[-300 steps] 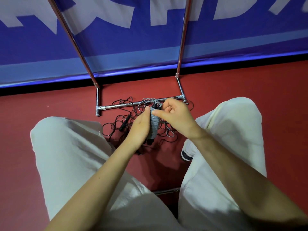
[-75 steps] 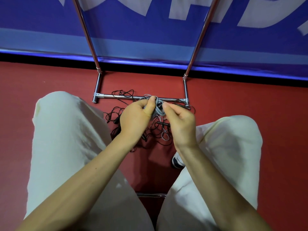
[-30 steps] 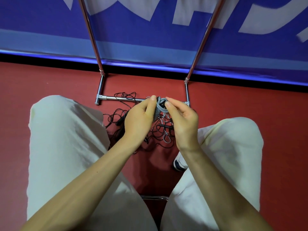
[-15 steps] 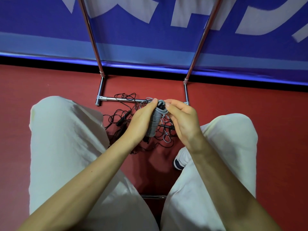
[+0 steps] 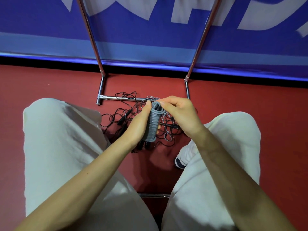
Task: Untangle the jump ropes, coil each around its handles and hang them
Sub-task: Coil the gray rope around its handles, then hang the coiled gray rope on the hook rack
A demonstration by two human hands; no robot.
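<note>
**Grey jump rope coiled and held in both your hands above the floor tangle**

Head view. Grey jump rope [image 5: 152, 125] is wound in close turns around its dark handles, forming a slightly tilted bundle held above the red floor [image 5: 250, 100], between your knees. Your left hand [image 5: 139, 125] grips the bundle along its left side, thumb lying up toward the top turns and fingertips curled around to the right side. Your right hand [image 5: 180, 114] is curled at the bundle's top end, fingertips [image 5: 162, 104] pinching the uppermost turns beside the dark handle tip. Whether a loose rope end sits under those fingertips cannot be told.

Below and behind your hands, the remaining jump ropes [image 5: 123, 115] lie in a tangle on the floor: thin black cord with black handles, and pale grey loops to the right. Part of the tangle drapes over the lower bar of the metal rack [image 5: 116, 97], whose two uprights rise against the blue banner [image 5: 150, 39]. A white shoe [image 5: 183, 157] shows beside your right leg.
</note>
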